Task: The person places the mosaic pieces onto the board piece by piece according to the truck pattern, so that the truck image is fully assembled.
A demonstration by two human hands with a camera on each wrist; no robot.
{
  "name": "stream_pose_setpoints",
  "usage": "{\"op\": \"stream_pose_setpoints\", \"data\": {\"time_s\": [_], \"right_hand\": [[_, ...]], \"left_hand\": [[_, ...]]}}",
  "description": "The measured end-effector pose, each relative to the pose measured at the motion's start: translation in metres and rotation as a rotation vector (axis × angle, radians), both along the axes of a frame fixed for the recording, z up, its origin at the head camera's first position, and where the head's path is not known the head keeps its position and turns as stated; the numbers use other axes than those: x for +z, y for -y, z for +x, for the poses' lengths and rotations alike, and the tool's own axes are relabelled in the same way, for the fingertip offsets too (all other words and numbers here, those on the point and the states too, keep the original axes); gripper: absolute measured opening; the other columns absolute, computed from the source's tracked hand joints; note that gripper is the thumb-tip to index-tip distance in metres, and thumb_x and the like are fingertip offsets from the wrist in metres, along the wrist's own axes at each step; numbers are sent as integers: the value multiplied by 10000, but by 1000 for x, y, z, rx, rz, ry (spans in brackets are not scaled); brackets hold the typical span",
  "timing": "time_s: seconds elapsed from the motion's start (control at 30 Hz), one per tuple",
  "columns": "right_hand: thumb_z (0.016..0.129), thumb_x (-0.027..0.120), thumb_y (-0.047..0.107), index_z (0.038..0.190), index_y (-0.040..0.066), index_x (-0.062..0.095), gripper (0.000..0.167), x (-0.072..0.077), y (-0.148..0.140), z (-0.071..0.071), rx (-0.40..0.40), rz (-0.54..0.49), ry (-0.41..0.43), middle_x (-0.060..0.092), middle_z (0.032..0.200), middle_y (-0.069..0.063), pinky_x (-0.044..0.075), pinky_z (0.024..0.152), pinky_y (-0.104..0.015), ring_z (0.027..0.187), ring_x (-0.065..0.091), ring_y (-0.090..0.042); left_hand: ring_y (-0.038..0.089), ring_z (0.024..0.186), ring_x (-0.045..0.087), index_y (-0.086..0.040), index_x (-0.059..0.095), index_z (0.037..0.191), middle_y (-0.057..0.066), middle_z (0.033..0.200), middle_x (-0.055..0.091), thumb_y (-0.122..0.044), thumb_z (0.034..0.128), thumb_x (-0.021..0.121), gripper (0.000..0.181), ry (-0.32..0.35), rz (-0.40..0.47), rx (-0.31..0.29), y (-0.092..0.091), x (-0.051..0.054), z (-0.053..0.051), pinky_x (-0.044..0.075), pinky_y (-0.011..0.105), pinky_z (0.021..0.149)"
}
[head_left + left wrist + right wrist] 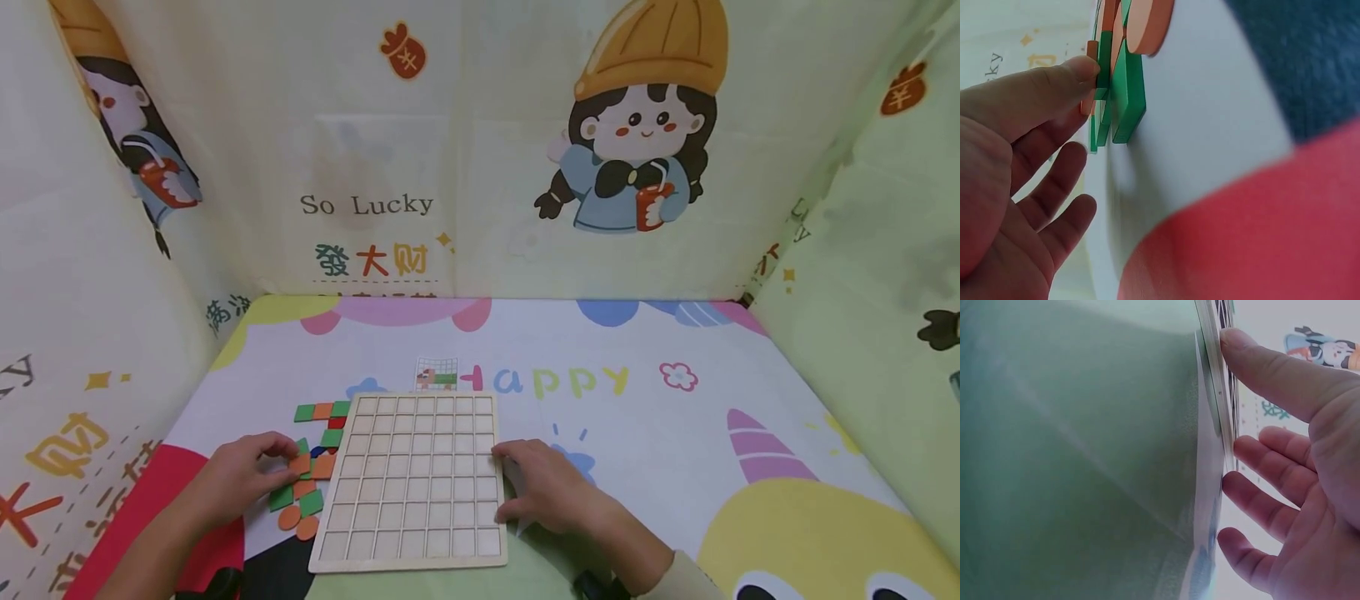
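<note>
My left hand (238, 473) is over the loose tiles at the board's left side. Its thumb and forefinger pinch an orange square tile (299, 464); in the left wrist view the other fingers stay spread. Beneath and around it lie green tiles (1129, 94), orange squares and orange round pieces (288, 517). My right hand (546, 485) rests at the right edge of a wooden grid board (415, 467). Thumb and fingertips touch that edge, and in the right wrist view the fingers (1266, 506) are loosely extended. The board's squares hold no tiles.
A small picture card (437, 374) with a gridded, coloured design lies behind the board. Green and orange tiles (322, 411) form a short row beside the board's far left corner, with a red piece (337, 422) nearby. Printed cloth walls (480, 167) enclose the table.
</note>
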State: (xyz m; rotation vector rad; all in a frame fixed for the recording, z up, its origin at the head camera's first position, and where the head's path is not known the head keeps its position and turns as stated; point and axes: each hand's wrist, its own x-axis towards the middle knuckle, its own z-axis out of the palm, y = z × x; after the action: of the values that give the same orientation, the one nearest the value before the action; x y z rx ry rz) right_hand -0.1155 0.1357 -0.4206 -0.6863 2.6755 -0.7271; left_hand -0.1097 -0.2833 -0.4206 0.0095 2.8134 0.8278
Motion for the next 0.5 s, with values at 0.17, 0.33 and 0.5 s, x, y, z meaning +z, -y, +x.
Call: {"op": "stream_pose_setpoints", "data": {"time_s": [0.17, 0.33, 0.5], "right_hand": [[754, 878, 350, 1357, 84, 564, 730, 2, 1, 0, -1, 4, -1, 578, 1350, -62, 417, 1015, -497, 1227, 511, -280], [752, 879, 349, 1358, 82, 566, 732, 1, 1, 0, -7, 4, 3, 577, 1357, -65, 408, 1022, -509, 1244, 508, -289], [747, 881, 358, 1362, 88, 561, 744, 0, 0, 0, -5, 12, -7, 574, 1362, -66, 407, 1018, -508, 1250, 509, -290]], "left_hand": [[357, 1027, 527, -65, 673, 1087, 109, 1058, 620, -242, 737, 884, 445, -11, 2, 1, -1, 0, 0, 586, 390, 678], [368, 1048, 523, -63, 678, 1109, 139, 1098, 608, -264, 742, 881, 465, -15, 14, -16, -4, 2, 1, 589, 394, 684], [325, 1038, 527, -105, 691, 1094, 105, 1089, 605, -325, 754, 876, 445, -4, 12, -50, -13, 7, 2, 580, 411, 733]]}}
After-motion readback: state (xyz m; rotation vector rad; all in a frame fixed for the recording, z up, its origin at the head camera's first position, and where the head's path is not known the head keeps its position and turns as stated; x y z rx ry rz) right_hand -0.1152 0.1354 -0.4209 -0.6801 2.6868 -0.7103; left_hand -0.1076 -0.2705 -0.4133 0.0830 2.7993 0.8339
